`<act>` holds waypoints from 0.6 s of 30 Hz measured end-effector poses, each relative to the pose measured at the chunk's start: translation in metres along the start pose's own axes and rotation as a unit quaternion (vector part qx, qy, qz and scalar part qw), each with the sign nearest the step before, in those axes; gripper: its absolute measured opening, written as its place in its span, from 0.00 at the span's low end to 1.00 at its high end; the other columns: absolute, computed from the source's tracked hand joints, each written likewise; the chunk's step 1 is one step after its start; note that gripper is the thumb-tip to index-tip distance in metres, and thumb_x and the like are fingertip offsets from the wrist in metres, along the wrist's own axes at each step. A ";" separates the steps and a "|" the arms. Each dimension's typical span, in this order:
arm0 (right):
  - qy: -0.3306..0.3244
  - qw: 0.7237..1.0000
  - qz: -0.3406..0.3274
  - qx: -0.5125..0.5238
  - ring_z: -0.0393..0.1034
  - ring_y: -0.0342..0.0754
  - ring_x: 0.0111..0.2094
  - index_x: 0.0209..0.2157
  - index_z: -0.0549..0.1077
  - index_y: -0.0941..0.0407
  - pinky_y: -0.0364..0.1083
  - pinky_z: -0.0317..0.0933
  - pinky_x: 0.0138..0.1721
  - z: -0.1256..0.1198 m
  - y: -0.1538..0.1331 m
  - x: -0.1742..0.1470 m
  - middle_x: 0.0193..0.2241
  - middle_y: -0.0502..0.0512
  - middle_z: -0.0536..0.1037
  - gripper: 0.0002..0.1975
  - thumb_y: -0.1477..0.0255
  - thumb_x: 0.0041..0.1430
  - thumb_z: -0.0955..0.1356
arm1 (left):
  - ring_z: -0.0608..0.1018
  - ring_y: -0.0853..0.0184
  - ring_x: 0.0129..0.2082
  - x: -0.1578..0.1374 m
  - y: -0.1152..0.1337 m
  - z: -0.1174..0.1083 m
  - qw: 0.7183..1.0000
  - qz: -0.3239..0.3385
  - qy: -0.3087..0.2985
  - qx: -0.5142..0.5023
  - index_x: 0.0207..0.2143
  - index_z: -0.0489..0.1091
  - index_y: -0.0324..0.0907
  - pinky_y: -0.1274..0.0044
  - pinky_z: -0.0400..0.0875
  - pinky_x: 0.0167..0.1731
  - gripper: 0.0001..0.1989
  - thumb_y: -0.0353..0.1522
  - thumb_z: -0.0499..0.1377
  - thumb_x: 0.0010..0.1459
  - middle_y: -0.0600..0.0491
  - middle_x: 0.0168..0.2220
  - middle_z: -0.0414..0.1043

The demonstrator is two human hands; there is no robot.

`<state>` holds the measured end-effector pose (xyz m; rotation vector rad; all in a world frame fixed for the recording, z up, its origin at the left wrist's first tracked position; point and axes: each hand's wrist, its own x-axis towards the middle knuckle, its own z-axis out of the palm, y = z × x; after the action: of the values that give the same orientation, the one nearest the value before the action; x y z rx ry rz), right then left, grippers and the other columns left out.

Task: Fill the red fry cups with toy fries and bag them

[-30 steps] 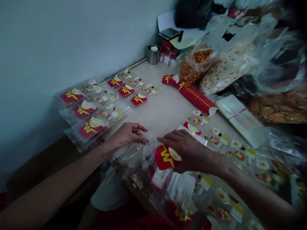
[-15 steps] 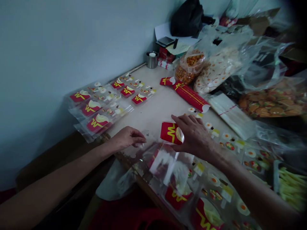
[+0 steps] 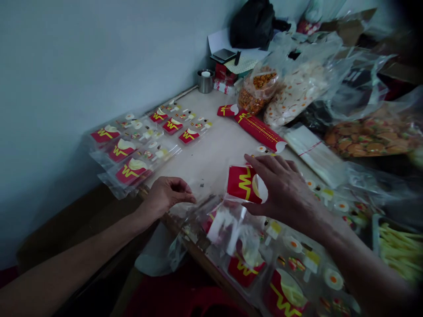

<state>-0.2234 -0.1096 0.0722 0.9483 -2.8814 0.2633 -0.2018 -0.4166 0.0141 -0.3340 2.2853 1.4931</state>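
Note:
My right hand (image 3: pixel 284 189) grips a small red fries carton (image 3: pixel 240 182) by its sides, between thumb and fingers; a yellow zigzag marks its front and its white mouth faces my palm. To the left, my left hand (image 3: pixel 170 193) is closed in a pinch on the edge of a clear plastic bag (image 3: pixel 184 208) over the table's front edge. Below the right hand lie clear packs, each with a red fries carton (image 3: pixel 246 269) and tiny food pieces such as a fried egg (image 3: pixel 333 279).
More filled packs (image 3: pixel 132 171) lie at the table's left. A nested row of red cartons (image 3: pixel 259 131) lies across the back, beside a stack of clear bags (image 3: pixel 315 152). Bulging bags of small pieces (image 3: pixel 294 94), a metal cup (image 3: pixel 205 82) and a tray of fries (image 3: pixel 398 246) stand around.
My right hand has shifted slightly right with the carton, which now looks larger. My left hand has moved a little left, drawing the clear plastic with it. The view has shifted slightly.

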 end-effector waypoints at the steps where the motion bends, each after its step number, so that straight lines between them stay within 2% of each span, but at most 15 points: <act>1: 0.003 1.000 0.002 -0.007 0.62 0.66 0.57 0.68 0.55 0.58 0.61 0.55 0.55 -0.003 -0.002 0.000 0.57 0.68 0.69 0.47 0.50 0.55 0.71 | 0.69 0.72 0.24 -0.003 0.004 0.002 1.000 0.008 0.005 0.009 0.25 0.76 0.41 0.78 0.60 0.26 0.19 0.41 0.76 0.33 0.57 0.23 0.73; 4: -0.002 0.999 0.000 -0.035 0.60 0.67 0.57 0.68 0.54 0.59 0.62 0.53 0.56 -0.005 -0.008 0.003 0.57 0.69 0.69 0.46 0.50 0.57 0.70 | 0.68 0.72 0.23 -0.009 0.016 0.003 0.999 0.022 0.009 0.030 0.25 0.76 0.41 0.78 0.58 0.25 0.19 0.41 0.76 0.33 0.58 0.22 0.71; 7: -0.024 0.998 -0.019 -0.060 0.60 0.67 0.56 0.67 0.55 0.60 0.62 0.52 0.56 0.005 -0.013 0.004 0.57 0.69 0.69 0.46 0.53 0.55 0.72 | 0.71 0.70 0.25 -0.009 0.024 -0.001 0.999 0.023 -0.011 0.028 0.25 0.78 0.41 0.78 0.62 0.27 0.17 0.40 0.76 0.34 0.57 0.23 0.73; 10: -0.033 0.998 -0.026 -0.055 0.60 0.67 0.54 0.67 0.55 0.59 0.62 0.53 0.55 0.017 -0.019 0.004 0.55 0.69 0.70 0.47 0.53 0.53 0.73 | 0.74 0.69 0.28 -0.003 0.017 -0.004 0.997 0.008 -0.081 -0.007 0.26 0.78 0.42 0.77 0.65 0.30 0.14 0.38 0.75 0.37 0.55 0.25 0.76; 13: -0.036 0.999 -0.016 -0.033 0.61 0.66 0.55 0.67 0.55 0.59 0.62 0.53 0.55 0.023 -0.026 0.007 0.55 0.68 0.70 0.47 0.55 0.52 0.74 | 0.71 0.71 0.24 0.009 0.006 -0.001 0.990 -0.013 -0.130 -0.050 0.28 0.78 0.42 0.78 0.63 0.27 0.15 0.39 0.74 0.38 0.56 0.24 0.74; 16: -0.048 0.999 -0.011 -0.013 0.61 0.65 0.55 0.67 0.55 0.60 0.61 0.53 0.56 0.025 -0.031 0.011 0.57 0.68 0.69 0.48 0.59 0.50 0.75 | 0.66 0.74 0.21 0.019 0.002 0.004 0.991 -0.030 -0.109 -0.074 0.29 0.77 0.41 0.79 0.58 0.24 0.16 0.40 0.74 0.39 0.57 0.22 0.72; 18: -0.063 0.998 -0.026 0.000 0.61 0.66 0.55 0.67 0.56 0.59 0.62 0.54 0.56 0.027 -0.033 0.012 0.57 0.68 0.69 0.48 0.60 0.49 0.76 | 0.66 0.73 0.21 0.024 0.004 0.004 0.991 -0.032 -0.102 -0.080 0.29 0.77 0.41 0.79 0.58 0.23 0.16 0.40 0.73 0.39 0.57 0.23 0.73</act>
<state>-0.2149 -0.1477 0.0521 1.0753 -2.9637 0.2072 -0.2244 -0.4106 0.0050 -0.2821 1.9857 1.6042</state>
